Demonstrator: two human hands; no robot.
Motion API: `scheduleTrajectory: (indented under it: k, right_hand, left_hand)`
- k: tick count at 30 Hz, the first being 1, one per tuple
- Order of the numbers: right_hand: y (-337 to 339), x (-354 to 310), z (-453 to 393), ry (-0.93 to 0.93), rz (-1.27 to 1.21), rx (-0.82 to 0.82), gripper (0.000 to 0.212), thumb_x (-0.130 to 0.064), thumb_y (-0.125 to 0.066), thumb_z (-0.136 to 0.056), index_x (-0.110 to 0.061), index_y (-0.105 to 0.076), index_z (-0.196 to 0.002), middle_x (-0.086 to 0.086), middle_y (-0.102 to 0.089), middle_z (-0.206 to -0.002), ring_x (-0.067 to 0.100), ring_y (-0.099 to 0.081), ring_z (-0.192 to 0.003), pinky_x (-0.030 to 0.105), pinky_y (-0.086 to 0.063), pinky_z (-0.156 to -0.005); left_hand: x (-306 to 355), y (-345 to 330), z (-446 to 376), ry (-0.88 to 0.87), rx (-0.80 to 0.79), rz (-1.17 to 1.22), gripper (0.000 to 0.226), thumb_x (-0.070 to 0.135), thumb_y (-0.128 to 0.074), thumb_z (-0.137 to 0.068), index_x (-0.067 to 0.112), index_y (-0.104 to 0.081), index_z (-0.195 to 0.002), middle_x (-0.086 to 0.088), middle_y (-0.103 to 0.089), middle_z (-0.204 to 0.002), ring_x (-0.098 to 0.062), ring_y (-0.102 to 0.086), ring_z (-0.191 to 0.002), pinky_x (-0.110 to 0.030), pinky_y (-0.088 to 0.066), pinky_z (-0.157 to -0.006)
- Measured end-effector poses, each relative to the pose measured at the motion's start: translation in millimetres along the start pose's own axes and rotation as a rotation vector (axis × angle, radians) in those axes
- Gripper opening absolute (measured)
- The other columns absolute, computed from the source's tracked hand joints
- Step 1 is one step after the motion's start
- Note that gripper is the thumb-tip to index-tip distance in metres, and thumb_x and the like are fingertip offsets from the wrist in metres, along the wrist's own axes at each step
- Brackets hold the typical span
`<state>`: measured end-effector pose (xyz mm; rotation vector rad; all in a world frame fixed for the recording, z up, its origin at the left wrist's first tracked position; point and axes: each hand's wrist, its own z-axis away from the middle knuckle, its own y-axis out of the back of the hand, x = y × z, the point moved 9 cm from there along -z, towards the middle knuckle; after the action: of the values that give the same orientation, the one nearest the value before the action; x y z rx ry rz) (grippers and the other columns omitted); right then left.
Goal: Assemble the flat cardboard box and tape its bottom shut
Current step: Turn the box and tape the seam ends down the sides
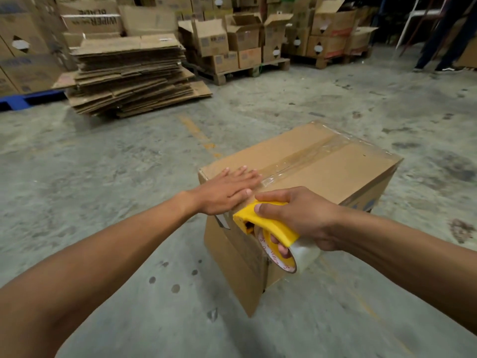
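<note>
Two hands on brown cardboard box (335, 174) on grey concrete floor (129, 177), taped seam running away rightward. I see left hand (224, 189) flat, fingers straight; right hand (296, 215) gripping yellow tape dispenser (271, 223) at near edge; clear roll partly hidden.

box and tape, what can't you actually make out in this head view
Head view only:
- Near end of the tape strip: covered by the left hand and the yellow dispenser, so whether it is cut is unclear.
- Box underside and far sides: face away from the camera.
- Tape roll label: too small and partly behind the right hand fingers.
- Print on the background stacked cartons: blurred.
</note>
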<state>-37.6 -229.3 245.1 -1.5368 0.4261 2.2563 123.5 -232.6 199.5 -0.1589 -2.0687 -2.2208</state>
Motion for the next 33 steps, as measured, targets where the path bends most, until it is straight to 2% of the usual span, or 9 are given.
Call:
scheduleTrajectory:
  k: [4, 8, 13, 20, 26, 28, 30, 33]
  right_hand:
    - [0, -2, -2, 0.009, 0.044, -0.007, 0.041, -0.014, -0.061, -0.096, -0.015, -0.056, -0.136, 0.017, -0.058, -0.053, 0.022, -0.051, -0.030, 0.024, -0.044, -0.036]
    - [-2, -3, 4, 0.012, 0.065, -0.034, 0.041, -0.015, -0.059, -0.097, -0.018, -0.055, -0.138, 0.020, -0.057, -0.056, 0.023, -0.052, -0.031, 0.025, -0.045, -0.037]
    - [8, 9, 25, -0.035, 0.071, -0.070, 0.042, -0.018, -0.059, -0.097, -0.023, -0.051, -0.138, 0.021, -0.056, -0.057, 0.024, -0.050, -0.034, 0.030, -0.046, -0.046]
    - [29, 36, 59, -0.068, 0.032, -0.057, 0.045, -0.021, -0.062, -0.095, -0.031, -0.052, -0.138, 0.020, -0.058, -0.055, 0.026, -0.051, -0.038, 0.027, -0.047, -0.043]
    - [25, 39, 59, -0.034, -0.016, -0.043, 0.047, -0.016, -0.060, -0.095, -0.026, -0.049, -0.140, 0.018, -0.055, -0.051, 0.024, -0.048, -0.034, 0.026, -0.045, -0.038]
    - [24, 36, 58, -0.016, -0.006, -0.033, 0.047, -0.015, -0.060, -0.096, -0.024, -0.049, -0.140, 0.019, -0.055, -0.050, 0.024, -0.048, -0.032, 0.025, -0.044, -0.037]
    - [24, 32, 53, 0.015, 0.011, -0.016, 0.046, -0.014, -0.060, -0.096, -0.024, -0.051, -0.139, 0.019, -0.055, -0.050, 0.024, -0.048, -0.032, 0.024, -0.043, -0.037]
    - [21, 28, 44, 0.038, 0.037, 0.014, 0.045, -0.015, -0.061, -0.096, -0.025, -0.053, -0.139, 0.021, -0.057, -0.057, 0.025, -0.050, -0.036, 0.025, -0.044, -0.039]
  left_hand:
    - [4, -7, 1, -0.009, -0.026, -0.037, 0.056, 0.055, -0.002, -0.100, 0.042, 0.004, -0.154, 0.014, 0.011, -0.163, -0.011, 0.016, -0.149, -0.041, 0.010, -0.121]
    - [5, -7, 3, -0.012, -0.004, -0.042, 0.055, 0.061, 0.003, -0.094, 0.050, 0.008, -0.148, 0.017, 0.009, -0.163, -0.010, 0.013, -0.150, -0.042, 0.006, -0.121]
    - [0, -8, -1, 0.005, 0.001, -0.049, 0.053, 0.054, -0.004, -0.100, 0.045, 0.002, -0.152, 0.016, 0.006, -0.163, -0.012, 0.009, -0.151, -0.041, 0.004, -0.121]
    - [-3, -6, -2, 0.014, 0.017, -0.061, 0.061, 0.061, 0.000, -0.096, 0.044, -0.002, -0.154, 0.017, 0.003, -0.164, -0.013, 0.006, -0.151, -0.042, 0.000, -0.122]
    - [3, 1, -2, 0.103, -0.009, -0.063, 0.052, 0.048, -0.016, -0.104, 0.042, -0.005, -0.154, 0.009, 0.002, -0.165, -0.021, 0.008, -0.152, -0.049, 0.004, -0.119]
    - [28, 5, -1, 0.050, 0.013, -0.040, 0.055, 0.047, -0.020, -0.103, 0.037, -0.006, -0.156, 0.007, 0.001, -0.165, -0.019, 0.008, -0.152, -0.047, 0.007, -0.119]
    - [57, -2, 1, -0.039, -0.032, -0.048, 0.057, 0.052, -0.018, -0.102, 0.038, -0.004, -0.156, 0.010, 0.003, -0.165, -0.014, 0.010, -0.151, -0.044, 0.009, -0.118]
    - [61, -10, -1, -0.039, -0.056, -0.141, 0.057, 0.055, -0.012, -0.101, 0.043, 0.002, -0.154, 0.013, 0.009, -0.164, -0.013, 0.012, -0.150, -0.045, 0.008, -0.120]
